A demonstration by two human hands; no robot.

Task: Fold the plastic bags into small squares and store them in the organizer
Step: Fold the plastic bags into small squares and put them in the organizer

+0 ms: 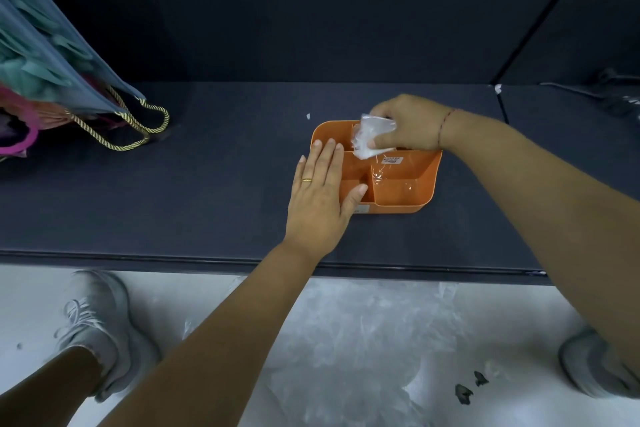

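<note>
The left hand (320,192) lies flat on the orange organizer (403,196), fingers spread open and holding nothing, likely so the box does not slide. The right hand (403,123) pinches a folded plastic bag (372,137) tight, just over a back slot, ready to push it in.

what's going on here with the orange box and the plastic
A person is stowing a folded clear plastic bag. The right hand pinches it over a back compartment of the orange organizer on the dark shelf, while the left hand lies flat on the organizer's left side. More clear plastic lies on the floor below.
</note>
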